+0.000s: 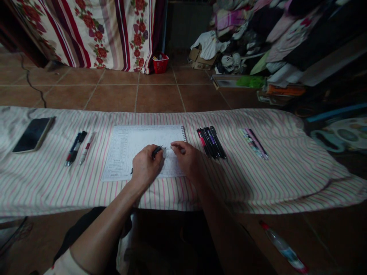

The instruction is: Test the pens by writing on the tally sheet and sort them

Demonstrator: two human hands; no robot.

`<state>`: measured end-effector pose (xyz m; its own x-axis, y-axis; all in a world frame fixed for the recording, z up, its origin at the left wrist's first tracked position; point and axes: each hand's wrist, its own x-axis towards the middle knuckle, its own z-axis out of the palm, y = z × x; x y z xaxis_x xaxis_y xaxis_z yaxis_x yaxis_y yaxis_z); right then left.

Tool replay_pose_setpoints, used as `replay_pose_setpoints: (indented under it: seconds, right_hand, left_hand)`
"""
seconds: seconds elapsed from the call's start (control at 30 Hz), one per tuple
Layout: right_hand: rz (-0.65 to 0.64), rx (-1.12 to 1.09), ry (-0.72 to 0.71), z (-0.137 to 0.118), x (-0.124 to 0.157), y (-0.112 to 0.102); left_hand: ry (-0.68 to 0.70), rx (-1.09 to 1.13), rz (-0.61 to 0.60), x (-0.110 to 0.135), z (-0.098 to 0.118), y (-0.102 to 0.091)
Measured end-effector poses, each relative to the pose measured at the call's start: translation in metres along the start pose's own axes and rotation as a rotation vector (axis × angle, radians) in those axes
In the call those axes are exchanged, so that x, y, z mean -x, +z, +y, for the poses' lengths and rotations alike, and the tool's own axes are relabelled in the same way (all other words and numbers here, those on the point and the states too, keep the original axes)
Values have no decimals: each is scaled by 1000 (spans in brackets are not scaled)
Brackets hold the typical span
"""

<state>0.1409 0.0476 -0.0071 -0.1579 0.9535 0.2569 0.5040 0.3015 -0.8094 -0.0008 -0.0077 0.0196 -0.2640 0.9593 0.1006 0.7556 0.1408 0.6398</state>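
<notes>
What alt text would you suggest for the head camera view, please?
A person's left hand grips a dark pen over a spiral-bound printed form on a striped cloth, the right hand beside it. Pens lie on both sides, a smartphone at far left.

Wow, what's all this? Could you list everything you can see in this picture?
Smartphone: one, black, left end of cloth.
Pens: two, dark and white-red, left of notebook.
Spiral notebook: one, white, cloth's centre.
Pen bundle: several, mostly black, right of notebook.
Patterned pens: a few, pale, farther right.
Striped cloth: one, pink-white, under these.
Plastic bottle: one, clear, red-capped, floor, lower right.
Basket: one, red, distant floor.
Floral drape: one, red-cream, beside basket.
Clothes heap: one, mixed colours, upper right.
Left hand: one, holding dark pen over notebook.
Right hand: one, on notebook.
</notes>
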Motion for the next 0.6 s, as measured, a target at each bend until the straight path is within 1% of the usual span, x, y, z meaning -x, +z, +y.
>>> replay_pose_setpoints:
  seconds: [0.1, 0.23, 0.3, 0.5, 0.6]
  right_hand:
    - [-17, 110, -79, -1, 1, 0]
    - [-64, 208, -127, 0, 2, -1]
    - [-81, 246, -136, 2, 3, -1]
    - [-70, 355, -141, 1, 6, -4]
    - [-76, 375, -134, -1, 7, -5]
  left_hand:
    - [-1, 2, -4, 0, 0, 0]
    - [10, -31, -11, 0, 0, -1]
    - [7, -46, -14, 0, 0, -2]
    - [3, -73, -11, 1, 0, -3]
    - [-6, -78, -20, 1, 1, -3]
